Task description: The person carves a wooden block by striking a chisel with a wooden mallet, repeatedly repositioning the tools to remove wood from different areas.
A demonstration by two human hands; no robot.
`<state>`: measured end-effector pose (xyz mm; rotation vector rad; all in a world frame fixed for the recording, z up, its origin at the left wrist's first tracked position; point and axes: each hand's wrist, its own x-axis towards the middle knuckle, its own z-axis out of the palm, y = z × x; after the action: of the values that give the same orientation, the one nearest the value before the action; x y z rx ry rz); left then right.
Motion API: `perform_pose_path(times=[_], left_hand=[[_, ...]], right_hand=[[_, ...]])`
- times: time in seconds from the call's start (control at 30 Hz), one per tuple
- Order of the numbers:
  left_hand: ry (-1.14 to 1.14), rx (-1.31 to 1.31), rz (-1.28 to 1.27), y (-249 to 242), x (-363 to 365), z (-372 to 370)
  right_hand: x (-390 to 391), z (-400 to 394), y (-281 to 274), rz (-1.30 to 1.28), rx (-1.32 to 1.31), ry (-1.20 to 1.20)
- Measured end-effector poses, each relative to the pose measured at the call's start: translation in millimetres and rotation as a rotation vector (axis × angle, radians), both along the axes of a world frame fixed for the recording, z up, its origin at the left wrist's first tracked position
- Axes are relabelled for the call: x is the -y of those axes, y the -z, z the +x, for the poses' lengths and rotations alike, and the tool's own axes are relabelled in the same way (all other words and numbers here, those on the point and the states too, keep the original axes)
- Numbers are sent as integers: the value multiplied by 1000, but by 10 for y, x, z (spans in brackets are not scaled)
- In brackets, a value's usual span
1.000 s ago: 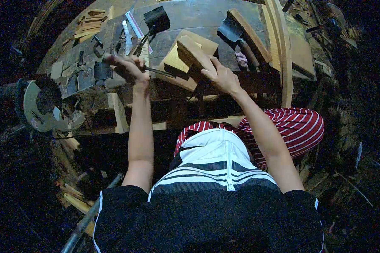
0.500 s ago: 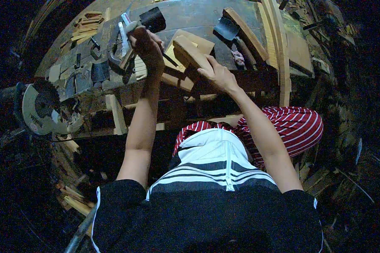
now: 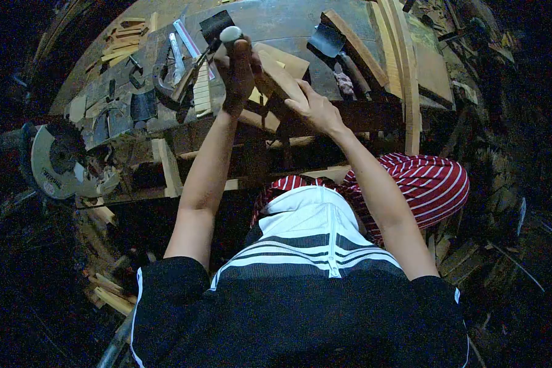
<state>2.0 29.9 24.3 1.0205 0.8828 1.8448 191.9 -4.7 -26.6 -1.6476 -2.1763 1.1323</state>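
Note:
My left hand (image 3: 237, 76) is wrapped round an upright tool whose pale, rounded handle end (image 3: 231, 34) pokes out above the fingers. What the tool's lower end touches is hidden by the hand. Beside it, a long wooden block (image 3: 278, 77) lies slanted over the bench edge. My right hand (image 3: 316, 110) grips the block's near end, fingers over its far side. Under and behind the block are flat pale boards (image 3: 295, 65). A slatted light wood piece (image 3: 202, 92) lies left of my left hand.
The workbench (image 3: 276, 24) carries a clamp (image 3: 135, 73), a black-bladed tool (image 3: 326, 42), a thick wooden piece (image 3: 357, 49) and small sticks (image 3: 124, 51). A circular saw (image 3: 58, 161) sits at the left. Long planks (image 3: 412, 92) extend past the bench edge at right.
My left hand has moved right with the tool, from beside the ruler-like strips to the wooden block's left side. My right hand stays on the block.

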Motion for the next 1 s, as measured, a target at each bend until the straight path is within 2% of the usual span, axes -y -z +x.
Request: perform_pose_path(times=[0.1, 0.2, 0.27, 0.37, 0.47, 0.53, 0.7, 0.77, 0.87, 0.93, 1.0], left_hand=[[98, 30, -79, 25, 10, 14], [8, -57, -143, -9, 16, 44], [-35, -237, 18, 90, -52, -19], [-115, -280, 32, -3, -32, 28], [-88, -169, -53, -47, -14, 65], [-79, -157, -67, 16, -33, 22], [-82, -179, -71, 44, -71, -38], [-47, -33, -166, 90, -109, -62], [-111, -41, -193, -17, -98, -10], [-92, -31, -162, 133, -138, -56], [-69, -18, -133, 224, -161, -52]], right_hand=[[-10, -4, -17, -46, 13, -4], [-18, -11, -64, -104, 19, -6], [-17, -12, -65, -118, 21, -4], [-15, -13, -46, -97, 22, -3], [-15, -15, -8, -107, 32, 1], [-8, -19, 51, 6, -6, 7], [-1, -15, 34, -9, 18, 9], [-2, -14, 39, -3, 18, 6], [-6, -28, 32, 12, 7, -1], [-7, -25, -46, -106, 12, 8], [-2, -30, -53, -110, 29, 12]])
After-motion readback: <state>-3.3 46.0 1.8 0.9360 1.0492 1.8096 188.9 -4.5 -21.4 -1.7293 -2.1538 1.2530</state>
